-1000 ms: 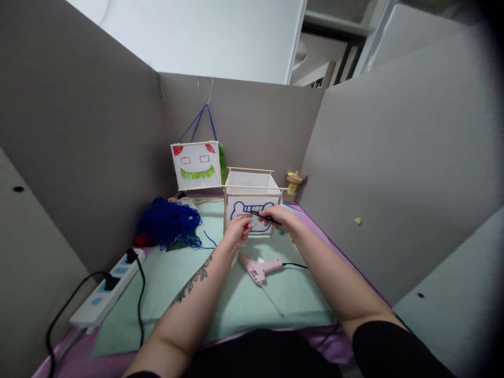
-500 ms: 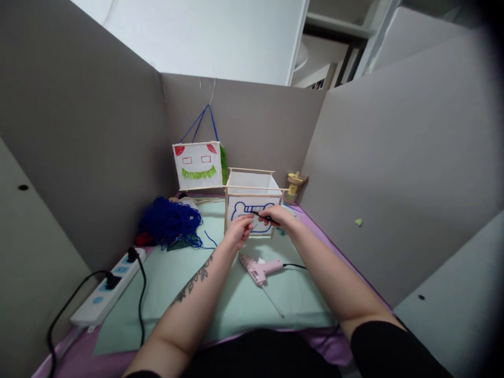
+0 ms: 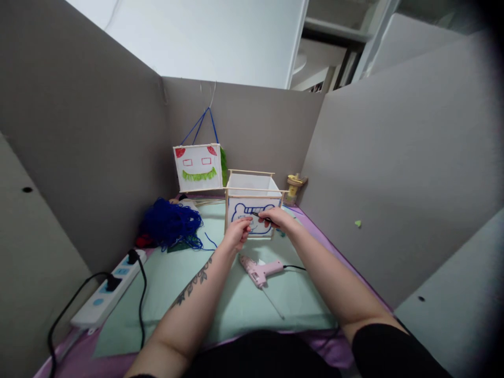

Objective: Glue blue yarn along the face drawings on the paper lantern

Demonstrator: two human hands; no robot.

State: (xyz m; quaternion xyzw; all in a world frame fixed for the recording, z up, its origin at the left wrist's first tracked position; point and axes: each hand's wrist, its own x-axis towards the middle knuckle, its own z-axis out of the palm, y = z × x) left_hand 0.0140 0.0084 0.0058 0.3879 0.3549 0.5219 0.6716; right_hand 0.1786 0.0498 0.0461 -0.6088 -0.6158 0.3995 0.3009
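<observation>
You are drawing on the front of the stick-frame paper box (image 3: 252, 207) at the back of the green mat (image 3: 236, 299); your right hand (image 3: 277, 218) pinches a dark pen (image 3: 260, 215) and your left hand (image 3: 236, 232) curls its fingers on the box front. It looks like the blue bear face needs slow, steady lines next, with the box kept from sliding. I count two paper boxes, one hanging box (image 3: 199, 167) and one under your hands, one pink glue gun (image 3: 260, 270), one power strip (image 3: 106, 294) and one heap of blue yarn (image 3: 169, 226).

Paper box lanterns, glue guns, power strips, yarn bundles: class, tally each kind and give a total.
Paper box lanterns: 2, hanging, standing
Glue guns: 1
Power strips: 1
Blue yarn bundles: 1
Total: 5
</observation>
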